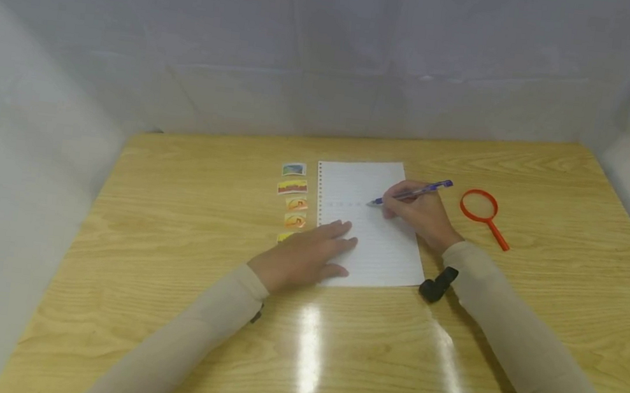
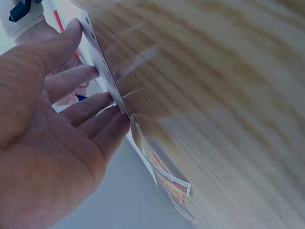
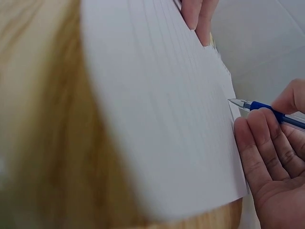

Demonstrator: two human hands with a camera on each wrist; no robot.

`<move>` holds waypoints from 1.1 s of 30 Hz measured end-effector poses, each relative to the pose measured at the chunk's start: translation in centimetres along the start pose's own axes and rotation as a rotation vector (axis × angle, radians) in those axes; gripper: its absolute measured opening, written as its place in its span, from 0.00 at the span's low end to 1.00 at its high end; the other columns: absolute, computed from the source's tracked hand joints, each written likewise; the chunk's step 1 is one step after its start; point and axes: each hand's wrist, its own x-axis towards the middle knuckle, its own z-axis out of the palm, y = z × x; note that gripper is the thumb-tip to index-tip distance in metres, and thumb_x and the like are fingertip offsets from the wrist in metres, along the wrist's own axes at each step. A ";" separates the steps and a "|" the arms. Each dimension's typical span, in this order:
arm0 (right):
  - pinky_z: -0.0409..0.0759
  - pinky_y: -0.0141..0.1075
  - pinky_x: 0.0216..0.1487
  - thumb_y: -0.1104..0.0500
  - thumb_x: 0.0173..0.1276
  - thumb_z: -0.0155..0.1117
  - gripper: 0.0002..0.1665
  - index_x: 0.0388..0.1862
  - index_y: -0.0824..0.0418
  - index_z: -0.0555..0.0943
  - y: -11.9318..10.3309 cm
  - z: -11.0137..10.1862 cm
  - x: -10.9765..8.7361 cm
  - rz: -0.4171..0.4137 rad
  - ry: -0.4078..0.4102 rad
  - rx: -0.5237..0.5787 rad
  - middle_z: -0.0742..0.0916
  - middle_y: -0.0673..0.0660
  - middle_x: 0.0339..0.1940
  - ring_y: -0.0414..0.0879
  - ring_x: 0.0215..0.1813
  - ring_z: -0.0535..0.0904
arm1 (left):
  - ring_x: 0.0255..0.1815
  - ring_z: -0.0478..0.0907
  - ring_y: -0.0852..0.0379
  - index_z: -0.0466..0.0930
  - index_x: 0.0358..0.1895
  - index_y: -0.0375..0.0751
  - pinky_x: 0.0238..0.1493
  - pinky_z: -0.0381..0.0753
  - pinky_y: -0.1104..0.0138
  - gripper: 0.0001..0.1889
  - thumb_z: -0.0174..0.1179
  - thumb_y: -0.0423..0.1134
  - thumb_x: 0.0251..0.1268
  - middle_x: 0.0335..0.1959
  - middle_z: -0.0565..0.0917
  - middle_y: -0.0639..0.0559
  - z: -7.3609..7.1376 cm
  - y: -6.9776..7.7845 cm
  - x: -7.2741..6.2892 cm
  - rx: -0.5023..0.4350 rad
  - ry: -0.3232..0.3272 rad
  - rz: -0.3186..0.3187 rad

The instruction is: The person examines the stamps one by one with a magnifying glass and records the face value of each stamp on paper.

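Observation:
A lined sheet of paper (image 1: pixel 378 254) with punched holes down its left edge lies on the wooden table. My right hand (image 1: pixel 419 217) pinches a blue pen (image 1: pixel 416 193), its tip at the sheet near a faint row of marks. The right wrist view shows the pen (image 3: pixel 261 107) between thumb and fingers, the tip close to the paper (image 3: pixel 167 119). My left hand (image 1: pixel 309 253) rests with spread fingers on the sheet's lower left part. In the left wrist view the fingertips of that hand (image 2: pixel 62 114) touch the paper's holed edge.
Several stamps, among them a blue-green one (image 1: pixel 294 169) and a yellow-red one (image 1: pixel 293 186), form a column left of the sheet; the left hand partly covers the lowest. A red magnifying glass (image 1: pixel 480 205) lies to the right. The wooden table (image 1: pixel 175 207) meets pale sheeting behind.

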 end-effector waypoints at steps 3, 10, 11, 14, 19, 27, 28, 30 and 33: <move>0.86 0.34 0.43 0.64 0.65 0.68 0.06 0.40 0.65 0.84 -0.1 0.0 0.0 -0.003 0.000 -0.005 0.89 0.60 0.32 0.51 0.36 0.87 | 0.81 0.51 0.45 0.64 0.77 0.41 0.80 0.52 0.57 0.31 0.55 0.51 0.78 0.80 0.56 0.41 -0.1 0.0 0.0 -0.003 0.000 0.002; 0.86 0.33 0.41 0.65 0.64 0.68 0.06 0.39 0.66 0.85 0.2 0.0 0.0 -0.012 0.024 0.016 0.90 0.59 0.30 0.49 0.33 0.88 | 0.81 0.51 0.46 0.63 0.77 0.41 0.80 0.52 0.57 0.31 0.54 0.52 0.78 0.80 0.55 0.41 -0.1 0.0 0.0 -0.003 -0.006 -0.004; 0.86 0.34 0.41 0.65 0.64 0.68 0.06 0.39 0.66 0.85 0.2 0.0 0.0 -0.014 0.023 0.019 0.89 0.59 0.30 0.49 0.33 0.88 | 0.81 0.51 0.46 0.63 0.77 0.41 0.80 0.52 0.57 0.31 0.54 0.52 0.78 0.80 0.55 0.41 -0.1 0.0 0.0 -0.003 -0.005 -0.005; 0.86 0.34 0.42 0.64 0.65 0.69 0.07 0.40 0.66 0.84 0.1 0.1 0.0 -0.018 0.019 0.022 0.89 0.60 0.30 0.49 0.34 0.87 | 0.81 0.51 0.46 0.63 0.77 0.41 0.80 0.52 0.57 0.31 0.54 0.51 0.78 0.80 0.55 0.41 -0.1 0.0 0.0 -0.004 -0.004 -0.005; 0.86 0.34 0.41 0.64 0.64 0.68 0.06 0.39 0.66 0.84 0.1 0.1 0.0 -0.016 0.026 0.018 0.89 0.60 0.30 0.50 0.34 0.87 | 0.81 0.51 0.46 0.64 0.77 0.41 0.80 0.52 0.57 0.31 0.54 0.51 0.78 0.80 0.56 0.41 0.0 0.0 0.0 -0.005 0.004 0.000; 0.86 0.34 0.42 0.64 0.63 0.68 0.07 0.39 0.66 0.84 0.0 0.1 0.0 0.011 0.030 0.007 0.89 0.60 0.30 0.50 0.34 0.87 | 0.81 0.52 0.46 0.64 0.77 0.41 0.80 0.53 0.58 0.31 0.54 0.51 0.78 0.80 0.57 0.41 0.1 -0.2 0.0 0.008 0.005 0.008; 0.86 0.34 0.42 0.64 0.63 0.68 0.07 0.39 0.66 0.84 0.0 0.1 0.0 0.014 0.028 0.002 0.90 0.60 0.30 0.50 0.35 0.87 | 0.81 0.52 0.46 0.64 0.77 0.41 0.80 0.53 0.58 0.31 0.54 0.51 0.78 0.80 0.57 0.41 0.1 -0.2 0.0 0.007 0.004 0.007; 0.86 0.34 0.43 0.64 0.63 0.68 0.07 0.39 0.65 0.84 0.0 0.1 0.1 0.017 0.022 -0.008 0.90 0.60 0.31 0.50 0.35 0.88 | 0.81 0.52 0.46 0.64 0.77 0.41 0.80 0.53 0.58 0.31 0.55 0.52 0.78 0.80 0.57 0.41 0.2 -0.3 0.0 0.004 0.006 0.009; 0.85 0.34 0.44 0.63 0.64 0.68 0.07 0.39 0.64 0.85 0.0 0.0 0.1 0.026 0.015 -0.026 0.90 0.59 0.32 0.51 0.36 0.88 | 0.81 0.52 0.46 0.64 0.77 0.41 0.80 0.53 0.58 0.31 0.54 0.52 0.78 0.80 0.56 0.41 0.3 -0.3 0.1 0.005 0.006 0.008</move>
